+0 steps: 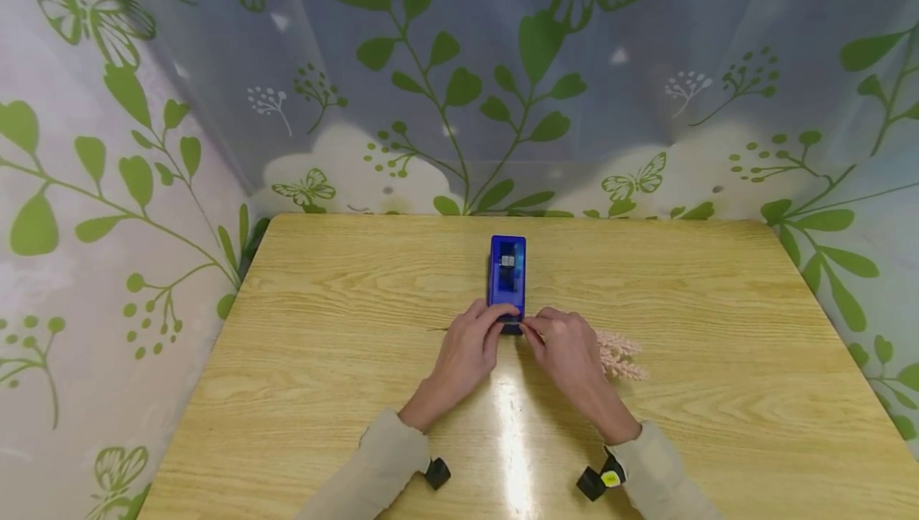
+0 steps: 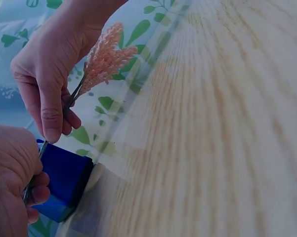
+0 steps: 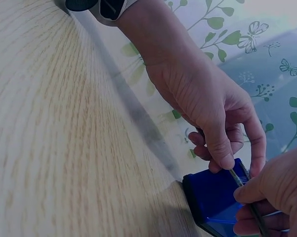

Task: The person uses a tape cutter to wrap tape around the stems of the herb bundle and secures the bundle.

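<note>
A blue tape dispenser (image 1: pixel 507 285) stands lengthwise on the table, its toothed edge (image 3: pixel 244 168) toward the person. Just above that near end, both hands hold a bundle of thin dark stems. The left hand (image 1: pixel 467 344) pinches the stems (image 3: pixel 239 181) between thumb and fingers, with a finger over the dispenser's edge. Close by on the other side, the right hand (image 1: pixel 570 348) grips the same stems, and the pink flower sprigs (image 2: pixel 106 57) stick out past it. Whether any tape is on the stems is too small to tell.
The wood-grain table (image 1: pixel 345 289) spreads around the hands. A leaf-patterned curtain (image 1: pixel 459 105) hangs behind and along both sides. Black cameras are strapped to both wrists, including a wrist camera (image 1: pixel 592 484) on the right.
</note>
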A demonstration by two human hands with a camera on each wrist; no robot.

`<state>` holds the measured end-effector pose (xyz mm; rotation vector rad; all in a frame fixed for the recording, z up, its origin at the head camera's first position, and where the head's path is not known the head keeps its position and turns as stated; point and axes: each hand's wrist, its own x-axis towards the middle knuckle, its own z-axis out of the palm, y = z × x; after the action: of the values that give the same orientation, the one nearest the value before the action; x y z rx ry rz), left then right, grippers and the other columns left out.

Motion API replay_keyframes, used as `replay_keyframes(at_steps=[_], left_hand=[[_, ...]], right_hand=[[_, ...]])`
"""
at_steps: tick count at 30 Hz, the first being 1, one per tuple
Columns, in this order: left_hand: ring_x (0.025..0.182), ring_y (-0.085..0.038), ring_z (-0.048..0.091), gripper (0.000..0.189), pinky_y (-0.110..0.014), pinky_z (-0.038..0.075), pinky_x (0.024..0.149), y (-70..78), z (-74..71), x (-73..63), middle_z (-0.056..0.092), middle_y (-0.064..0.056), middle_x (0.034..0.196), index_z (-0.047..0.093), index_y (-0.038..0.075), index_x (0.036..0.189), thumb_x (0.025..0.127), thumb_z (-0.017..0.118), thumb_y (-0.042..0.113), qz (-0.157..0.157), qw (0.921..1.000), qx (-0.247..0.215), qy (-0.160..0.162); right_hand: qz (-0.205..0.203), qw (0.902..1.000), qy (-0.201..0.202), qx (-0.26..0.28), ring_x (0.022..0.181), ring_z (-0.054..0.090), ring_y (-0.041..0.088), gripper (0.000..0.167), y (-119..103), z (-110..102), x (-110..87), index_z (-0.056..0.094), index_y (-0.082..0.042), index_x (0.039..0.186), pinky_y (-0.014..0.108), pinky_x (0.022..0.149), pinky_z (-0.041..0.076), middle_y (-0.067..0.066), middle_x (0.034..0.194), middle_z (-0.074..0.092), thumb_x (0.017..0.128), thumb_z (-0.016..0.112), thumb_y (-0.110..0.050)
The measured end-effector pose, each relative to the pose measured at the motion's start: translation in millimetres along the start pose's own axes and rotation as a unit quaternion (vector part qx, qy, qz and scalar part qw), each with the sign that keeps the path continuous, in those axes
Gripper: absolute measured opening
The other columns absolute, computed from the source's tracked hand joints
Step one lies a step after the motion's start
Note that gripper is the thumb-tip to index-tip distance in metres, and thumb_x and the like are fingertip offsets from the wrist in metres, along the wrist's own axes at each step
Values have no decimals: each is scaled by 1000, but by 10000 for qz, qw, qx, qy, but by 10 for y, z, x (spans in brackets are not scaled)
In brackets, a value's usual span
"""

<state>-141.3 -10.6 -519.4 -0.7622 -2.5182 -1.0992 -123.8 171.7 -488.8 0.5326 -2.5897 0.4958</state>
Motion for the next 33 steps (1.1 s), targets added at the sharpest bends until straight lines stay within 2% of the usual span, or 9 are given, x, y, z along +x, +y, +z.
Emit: replay_keyframes(at_steps=[7, 11, 15, 17, 20, 24, 27, 30, 33], left_hand=[[69, -14, 49, 29, -26, 42, 63, -13, 10, -4, 62, -3, 94, 71, 17, 125, 101, 64, 1, -36, 10000, -66, 12], [71, -13, 51, 37, -25, 44, 63, -27, 5, -30, 66, -4, 99, 68, 18, 129, 99, 65, -3, -109, 9997, -146, -132], [69, -11, 46, 52, -22, 41, 60, -54, -21, -65, 63, -4, 93, 63, 20, 139, 96, 66, -8, 24, 9994, -102, -319], [67, -13, 43, 57, -22, 38, 59, -57, -59, -54, 58, -3, 89, 60, 22, 145, 97, 65, -7, 160, 9993, -32, -350], [71, -14, 49, 58, -25, 43, 62, -31, -136, -2, 59, -3, 93, 56, 23, 147, 98, 64, -6, 260, 9989, -36, -397], [79, -15, 57, 38, -27, 50, 69, 22, -208, 40, 64, -4, 101, 60, 16, 129, 98, 65, -5, 221, 9983, -91, -523], [76, -14, 55, 20, -26, 48, 67, 53, -224, 42, 62, -2, 96, 65, 14, 111, 100, 64, -2, 200, 9980, -47, -601], [72, -12, 50, 17, -24, 44, 65, 70, -226, 36, 60, 1, 93, 70, 16, 104, 101, 64, 0, 190, 9977, -12, -645], [71, -10, 48, 20, -22, 42, 62, 79, -233, 27, 59, 1, 93, 74, 17, 105, 102, 63, 0, 137, 9971, -42, -750]], right_hand=[[-75, 9999, 6, -76, 56, 64, 19, 9, 10, 29, -9, 80, -5, 81, 36, 55, 53, 4, 74, 71, 84, 87, -8], [-104, 9998, -155, 81, 55, 63, 17, 8, 0, 49, -18, 80, -4, 81, 32, 53, 53, 4, 73, 71, 83, 87, -6], [-199, 9989, -305, 311, 57, 63, 15, 7, 15, 78, -48, 82, -3, 84, 31, 57, 55, 4, 74, 72, 82, 88, -3], [-268, 9985, -227, 409, 59, 65, 15, 7, 22, 60, -31, 82, -4, 85, 33, 60, 55, 4, 76, 73, 82, 87, -3], [-306, 9974, -156, 631, 59, 64, 14, 6, 24, -9, 23, 81, -3, 86, 31, 59, 55, 4, 76, 72, 83, 86, -2], [-203, 9952, -453, 847, 58, 60, 10, 4, 20, -102, 67, 80, -3, 85, 22, 52, 48, 3, 75, 71, 86, 84, -3], [-72, 9928, -697, 970, 59, 56, 7, 3, 25, -152, 75, 81, -5, 86, 20, 52, 46, 2, 75, 69, 88, 82, -4], [59, 9901, -857, 1113, 60, 54, 6, 4, 31, -181, 74, 82, -6, 88, 19, 53, 45, 1, 75, 68, 90, 80, -4], [128, 9875, -981, 1224, 61, 53, 5, 6, 45, -188, 64, 82, -8, 90, 20, 53, 45, 0, 75, 67, 91, 79, -3]])
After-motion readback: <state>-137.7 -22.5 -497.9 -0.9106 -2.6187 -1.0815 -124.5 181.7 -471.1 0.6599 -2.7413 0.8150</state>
